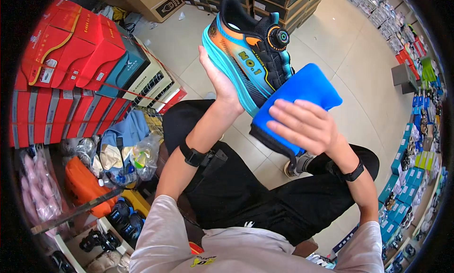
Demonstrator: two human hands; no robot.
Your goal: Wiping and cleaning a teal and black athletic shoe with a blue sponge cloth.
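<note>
My left hand point(221, 79) supports a sneaker point(244, 56) from its sole side, with the heel up and the toe tilted down towards me. The sneaker is blue, orange and black, with a turquoise midsole, printed lettering and a round dial point(280, 37) at the instep. Over its toe end lies a blue fabric piece point(301, 85) with a black edge, like a cloth pouch or mitt. My right hand point(306, 126) holds this fabric, fingers flat across its upper face and thumb hidden. The shoe's toe is covered by the fabric.
Red shoe boxes point(71, 42) are stacked at left, tied with red cord. Below are plastic bags point(145, 152), an orange object point(87, 184) and black shoes point(124, 216). More boxes point(283, 3) stand ahead on the tiled floor point(326, 46). Shelves of shoes and boxes point(400, 188) line the right.
</note>
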